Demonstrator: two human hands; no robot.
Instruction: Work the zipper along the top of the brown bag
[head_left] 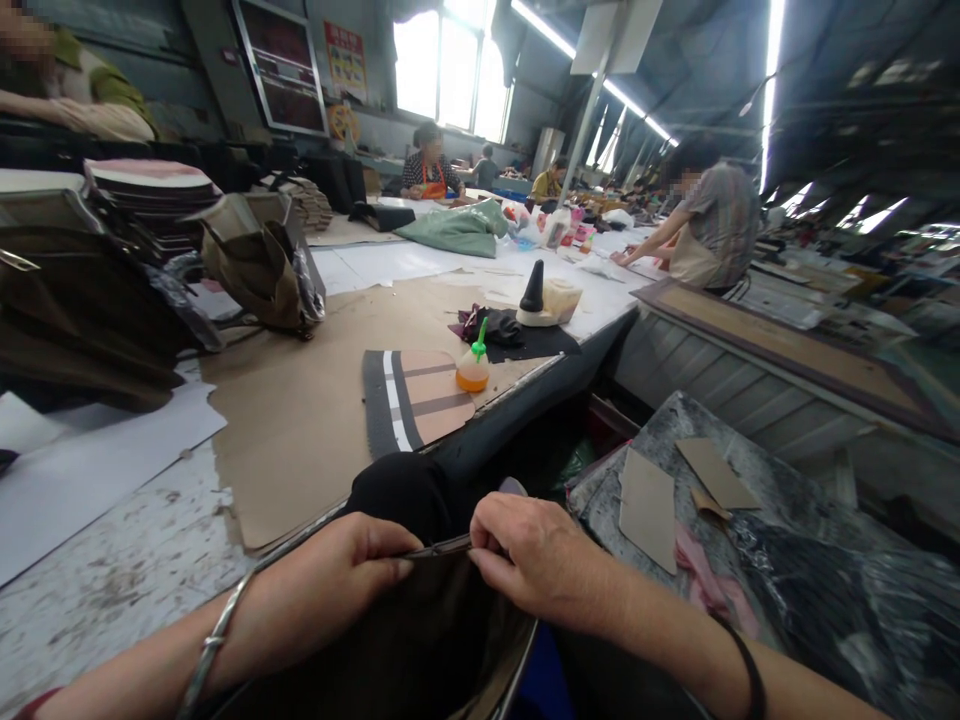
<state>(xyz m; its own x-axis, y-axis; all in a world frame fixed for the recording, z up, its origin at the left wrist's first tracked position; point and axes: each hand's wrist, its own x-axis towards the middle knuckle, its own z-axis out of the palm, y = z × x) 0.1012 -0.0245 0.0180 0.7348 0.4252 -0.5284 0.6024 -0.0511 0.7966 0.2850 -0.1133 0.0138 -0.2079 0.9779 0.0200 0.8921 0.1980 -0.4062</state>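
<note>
Both my hands pinch the top edge of a dark brown bag piece (420, 630) at the bottom of the view. My left hand (330, 585) grips the edge from the left, a metal bangle on its wrist. My right hand (525, 555) grips the same edge from the right, fingers curled, a black band on its wrist. A black fabric lump (405, 490) sits just beyond the edge. Further out on the brown cardboard (300, 420) lie a striped pink and grey panel (412, 400) and a small orange glue bottle (473, 365) with a green tip.
Brown bags (255, 260) and stacked panels (150, 190) stand at left. A black cone (532, 290) and dark cloth (495, 328) lie further back. A side bench (750, 520) at right carries cardboard scraps. Other people work at the far tables.
</note>
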